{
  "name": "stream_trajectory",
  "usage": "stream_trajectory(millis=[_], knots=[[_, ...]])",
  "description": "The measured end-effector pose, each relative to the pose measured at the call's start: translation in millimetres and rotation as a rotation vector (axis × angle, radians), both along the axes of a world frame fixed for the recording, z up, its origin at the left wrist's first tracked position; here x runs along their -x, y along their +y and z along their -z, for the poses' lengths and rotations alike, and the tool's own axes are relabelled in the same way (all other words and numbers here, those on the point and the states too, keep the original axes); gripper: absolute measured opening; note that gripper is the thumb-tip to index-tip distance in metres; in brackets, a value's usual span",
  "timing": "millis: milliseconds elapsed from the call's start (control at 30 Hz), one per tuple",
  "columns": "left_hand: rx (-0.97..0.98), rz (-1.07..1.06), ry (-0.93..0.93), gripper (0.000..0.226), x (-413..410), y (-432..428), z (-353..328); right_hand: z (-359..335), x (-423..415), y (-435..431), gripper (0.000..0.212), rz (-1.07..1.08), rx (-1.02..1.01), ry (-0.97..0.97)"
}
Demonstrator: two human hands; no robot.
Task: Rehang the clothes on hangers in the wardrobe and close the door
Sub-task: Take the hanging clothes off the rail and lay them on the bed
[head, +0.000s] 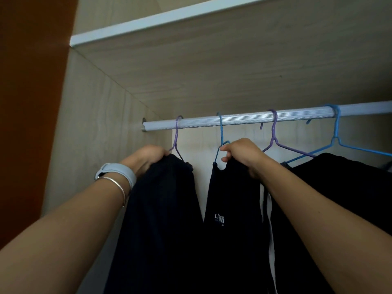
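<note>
A silver rail (254,118) runs across the wardrobe with several wire hangers hooked on it. My left hand (148,158) grips the top of a dark garment (163,209) hanging from the leftmost purple hanger (176,136). My right hand (241,154) is closed on the shoulder of a black garment with a small white logo (231,209), which hangs on a blue hanger (221,132). Further right, a second purple hanger (274,136) and a second blue hanger (336,132) carry more dark clothes (339,187).
A white-edged shelf (169,16) sits above the rail. The pale wooden side wall (89,124) of the wardrobe stands at left, with an orange-brown panel (27,102) beyond it. A watch and a bangle are on my left wrist (118,177).
</note>
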State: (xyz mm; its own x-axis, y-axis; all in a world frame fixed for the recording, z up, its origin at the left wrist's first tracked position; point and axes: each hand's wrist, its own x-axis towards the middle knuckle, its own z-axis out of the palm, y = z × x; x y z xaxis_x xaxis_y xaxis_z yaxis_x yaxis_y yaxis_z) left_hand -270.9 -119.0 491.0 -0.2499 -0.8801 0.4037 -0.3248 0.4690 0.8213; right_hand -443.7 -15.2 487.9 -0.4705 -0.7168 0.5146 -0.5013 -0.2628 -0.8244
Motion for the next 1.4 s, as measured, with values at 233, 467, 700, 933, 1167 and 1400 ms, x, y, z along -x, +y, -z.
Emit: stream_trajectory(millis=[233, 467, 700, 933, 1167, 1400], knots=[[0.177, 0.003, 0.148, 0.019, -15.9, 25.7, -22.4, -16.1, -31.4, 9.3, 0.031, -0.128, 0.26, -0.099], [0.024, 0.215, 0.341, 0.019, -42.5, 88.6, 12.8, 44.3, -79.7, 15.1, 0.028, -0.292, 0.326, -0.069], [-0.031, 0.052, 0.156, 0.027, -72.8, 118.3, 113.8, 135.5, -109.3, 30.7, 0.021, -0.518, 0.2, -0.058], [-0.14, -0.143, 0.06, 0.046, -140.4, 190.6, 213.1, 243.5, -163.5, 57.5, 0.02, -1.031, -0.097, -0.158], [-0.176, -0.513, -0.068, 0.032, -230.1, 306.4, 253.8, 277.5, -251.2, 125.6, 0.023, -1.488, -0.36, -0.16], [-0.218, -0.785, -0.127, 0.028, -304.7, 407.5, 274.7, 296.8, -354.5, 183.7, 0.022, -1.741, -0.363, -0.062]])
